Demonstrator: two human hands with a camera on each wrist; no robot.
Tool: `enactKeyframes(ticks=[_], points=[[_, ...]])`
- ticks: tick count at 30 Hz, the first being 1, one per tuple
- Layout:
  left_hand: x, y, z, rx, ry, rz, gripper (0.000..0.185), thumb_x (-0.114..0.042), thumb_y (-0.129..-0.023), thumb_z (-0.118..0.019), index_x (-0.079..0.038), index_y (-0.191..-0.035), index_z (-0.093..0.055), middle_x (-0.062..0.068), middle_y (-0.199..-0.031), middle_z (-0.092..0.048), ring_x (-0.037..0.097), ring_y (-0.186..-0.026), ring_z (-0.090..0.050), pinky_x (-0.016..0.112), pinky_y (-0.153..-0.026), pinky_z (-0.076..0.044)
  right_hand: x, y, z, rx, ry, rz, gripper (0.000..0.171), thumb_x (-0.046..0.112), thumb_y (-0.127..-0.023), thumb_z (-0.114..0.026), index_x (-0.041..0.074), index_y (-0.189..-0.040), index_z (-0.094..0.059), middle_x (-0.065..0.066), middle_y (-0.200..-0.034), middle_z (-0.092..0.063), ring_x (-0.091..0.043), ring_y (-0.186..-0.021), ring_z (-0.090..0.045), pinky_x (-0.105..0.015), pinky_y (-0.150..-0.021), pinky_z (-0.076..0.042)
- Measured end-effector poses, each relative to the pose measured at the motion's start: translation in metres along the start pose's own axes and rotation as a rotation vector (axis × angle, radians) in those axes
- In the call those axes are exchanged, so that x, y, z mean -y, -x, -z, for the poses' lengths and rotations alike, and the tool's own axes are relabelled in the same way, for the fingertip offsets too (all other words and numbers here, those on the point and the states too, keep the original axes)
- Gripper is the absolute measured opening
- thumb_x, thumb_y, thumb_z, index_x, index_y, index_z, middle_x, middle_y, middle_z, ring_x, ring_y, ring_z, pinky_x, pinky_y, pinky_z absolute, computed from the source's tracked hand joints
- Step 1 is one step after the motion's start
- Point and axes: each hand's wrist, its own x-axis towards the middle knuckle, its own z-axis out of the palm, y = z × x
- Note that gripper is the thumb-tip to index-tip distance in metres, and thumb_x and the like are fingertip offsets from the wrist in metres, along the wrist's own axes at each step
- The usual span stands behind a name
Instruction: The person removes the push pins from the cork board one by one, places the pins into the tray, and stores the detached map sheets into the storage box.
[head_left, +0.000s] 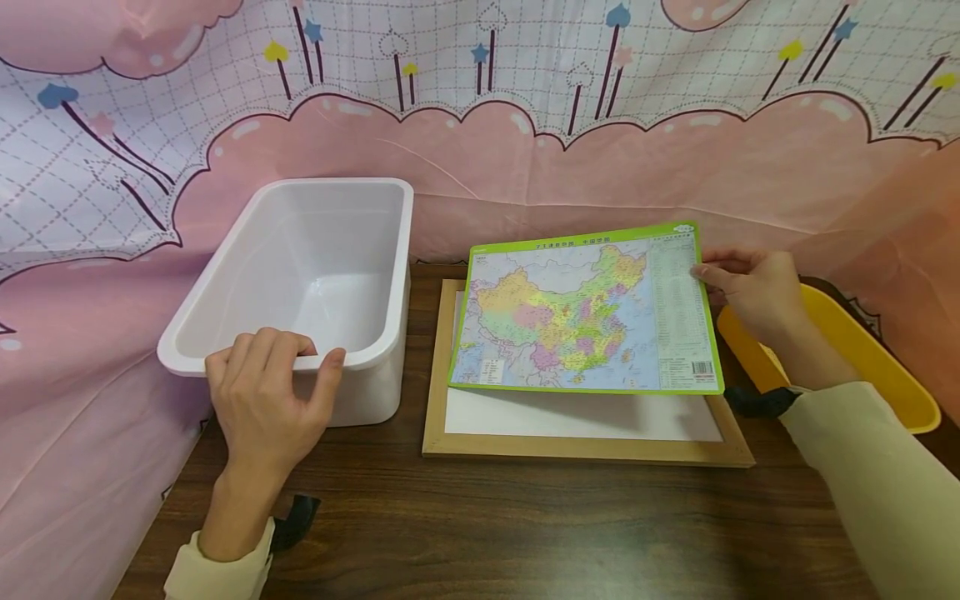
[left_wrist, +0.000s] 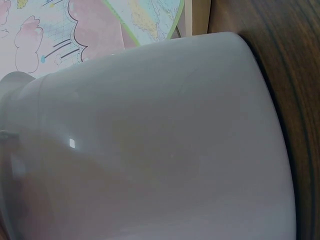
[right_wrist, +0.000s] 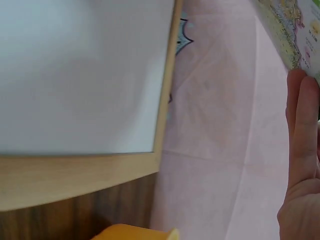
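In the head view, my left hand [head_left: 264, 392] grips the near rim of a deep white plastic bin [head_left: 371, 387], its fingers hooked over the edge. The bin's smooth outer wall [left_wrist: 165, 140] fills most of the left wrist view. My right hand [head_left: 768, 292] pinches the right edge of a thin map sheet [head_left: 555, 321] with a green border, thumb on the printed face. That sheet is tilted above a wood-framed white board [head_left: 585, 421] on the table and covers much of it. Fingers [right_wrist: 304, 125] lie behind the map in the right wrist view.
A yellow tray [head_left: 877, 358] stands on the right, partly behind my right forearm. The dark wooden table [head_left: 487, 525] extends toward me in front of the board. A pink and white patterned cloth [head_left: 480, 167] hangs along the back and left side.
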Motion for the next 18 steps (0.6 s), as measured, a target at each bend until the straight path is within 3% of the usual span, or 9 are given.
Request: enactKeyframes(ticks=[12,18], points=[[-0.004,-0.001,-0.001,-0.008,-0.001,0.008,0.06,-0.057,-0.102,-0.058,-0.001,-0.081,-0.063,0.017,-0.073,-0.061,0.041,-0.072,-0.053,0.057,-0.076,-0.033,0.029,-0.004,0.026,-0.056,-0.157,-0.019,0.038,0.022,-0.101,-0.073,0.007,-0.136,-0.07,0.021,-0.096,-0.076,-0.002,-0.075,-0.077,-0.019,-0.067,-0.062],[-0.005,-0.001,-0.001,-0.012,-0.001,0.007,0.06,-0.057,-0.102,-0.058,-0.001,-0.081,-0.063,0.017,-0.074,-0.062,0.041,-0.071,-0.053,0.057,-0.076,-0.033,0.045,-0.006,0.038,-0.072,-0.339,-0.01,0.028,0.018,-0.097,-0.078,0.01,-0.124,-0.078,0.013,-0.096,-0.08,-0.007,-0.073,-0.079,-0.022,-0.062,-0.062]])
